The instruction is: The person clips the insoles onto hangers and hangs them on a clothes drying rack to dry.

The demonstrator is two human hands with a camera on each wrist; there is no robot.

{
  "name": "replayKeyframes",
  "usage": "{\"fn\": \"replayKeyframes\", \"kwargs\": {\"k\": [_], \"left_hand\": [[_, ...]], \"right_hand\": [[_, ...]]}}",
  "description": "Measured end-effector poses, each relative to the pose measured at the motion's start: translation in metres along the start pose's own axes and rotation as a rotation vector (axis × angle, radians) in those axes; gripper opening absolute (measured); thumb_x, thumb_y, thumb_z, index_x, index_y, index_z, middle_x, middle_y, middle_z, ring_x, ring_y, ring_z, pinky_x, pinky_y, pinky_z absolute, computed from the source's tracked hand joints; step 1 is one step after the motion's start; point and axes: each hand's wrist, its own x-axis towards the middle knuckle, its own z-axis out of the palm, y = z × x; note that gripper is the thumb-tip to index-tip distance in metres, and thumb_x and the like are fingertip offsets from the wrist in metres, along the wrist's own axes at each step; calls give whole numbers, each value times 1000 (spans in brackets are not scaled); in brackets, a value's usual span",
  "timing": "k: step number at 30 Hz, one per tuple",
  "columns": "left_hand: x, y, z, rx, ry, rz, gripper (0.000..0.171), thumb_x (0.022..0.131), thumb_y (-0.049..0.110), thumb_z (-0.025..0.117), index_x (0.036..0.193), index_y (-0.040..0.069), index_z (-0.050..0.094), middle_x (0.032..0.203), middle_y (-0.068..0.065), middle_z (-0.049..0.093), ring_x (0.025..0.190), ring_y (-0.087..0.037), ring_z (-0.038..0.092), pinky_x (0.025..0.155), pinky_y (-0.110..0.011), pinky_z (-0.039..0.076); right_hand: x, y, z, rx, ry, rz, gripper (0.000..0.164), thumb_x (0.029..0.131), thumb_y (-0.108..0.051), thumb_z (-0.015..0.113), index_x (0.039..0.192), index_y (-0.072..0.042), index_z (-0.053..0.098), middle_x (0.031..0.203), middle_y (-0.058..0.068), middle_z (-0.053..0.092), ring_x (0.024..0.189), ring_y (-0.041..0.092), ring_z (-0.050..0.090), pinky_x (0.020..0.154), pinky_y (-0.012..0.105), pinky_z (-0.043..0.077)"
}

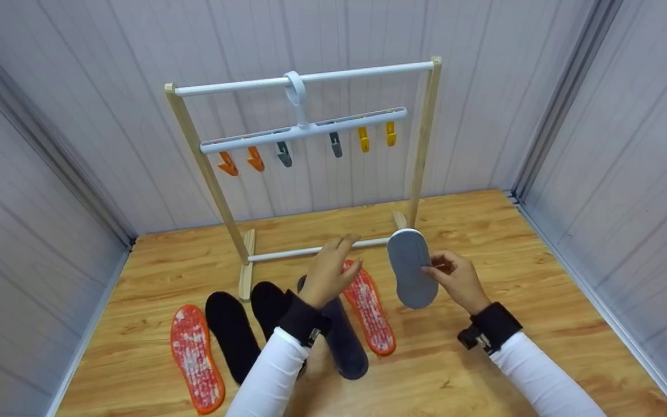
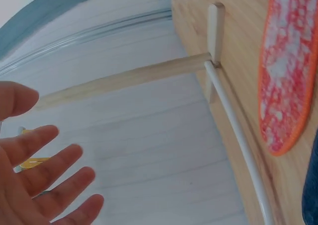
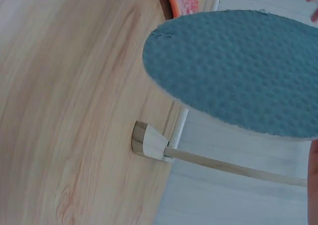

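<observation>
Front-left of the rack [image 1: 362, 75] you have a red-and-white, orange-edged insole [image 1: 197, 359] and, just right of it, two black insoles [image 1: 231, 333], while orange, dark gray and yellow clips [image 1: 255, 159] run left to right along the white hanger [image 1: 304, 132] hung on the rack. Before the rack's middle, your left hand [image 1: 329, 273] has its grip spread, thumb and fingers apart, partly hiding a navy insole [image 1: 345, 339] in the head view, with a second red-and-white insole [image 1: 372, 313] just beyond it. Before the rack's right side, your right hand [image 1: 456, 279] has its grip clamped on the gray insole [image 1: 410, 272], pinching its right edge and holding it raised.
</observation>
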Motion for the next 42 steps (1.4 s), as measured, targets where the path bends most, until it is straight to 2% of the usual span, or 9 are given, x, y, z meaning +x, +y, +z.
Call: {"fn": "replayKeyframes", "kwargs": {"k": [5, 11, 18, 26, 31, 42], "left_hand": [[18, 8, -5, -105, 24, -16, 47, 94, 20, 57, 137, 6, 45, 129, -15, 54, 120, -29, 49, 99, -42, 41], [43, 22, -11, -207, 24, -39, 49, 94, 19, 57, 139, 4, 43, 135, -15, 50, 126, -29, 44, 103, -41, 37], [72, 30, -10, -308, 97, -1, 50, 89, 13, 64, 134, -1, 47, 128, -19, 55, 118, -29, 52, 100, -38, 41], [96, 31, -8, -461, 157, -119, 43, 91, 13, 62, 132, 3, 51, 128, -13, 56, 115, -26, 54, 92, -36, 46], [111, 33, -10, -464, 191, -131, 45, 93, 13, 59, 135, 2, 48, 130, -13, 55, 114, -25, 55, 92, -37, 47], [142, 41, -12, -457, 166, -185, 50, 95, 14, 56, 140, 1, 41, 137, -14, 49, 118, -26, 52, 93, -33, 45]], "right_hand": [[3, -5, 3, 13, 15, 43, 15, 80, -3, 73, 93, 1, 68, 88, 7, 67, 80, 10, 62, 72, 21, 51], [2, -29, 5, 26, 38, 33, 13, 81, 1, 71, 92, 5, 66, 86, 8, 66, 81, 7, 60, 75, 20, 50], [5, -34, 8, 67, 60, 22, 13, 81, 3, 70, 92, 7, 65, 84, 9, 65, 80, 9, 59, 74, 20, 50], [6, -33, 6, 74, 63, 26, 16, 82, 2, 70, 95, 8, 64, 88, 12, 65, 82, 10, 59, 76, 21, 50], [10, -34, 5, 62, 51, 51, 18, 83, -2, 69, 98, 8, 64, 91, 15, 64, 84, 9, 58, 78, 21, 49], [19, -30, 3, 94, 64, 83, 21, 83, -3, 70, 100, 8, 63, 93, 13, 63, 86, 9, 59, 78, 21, 48]]}}
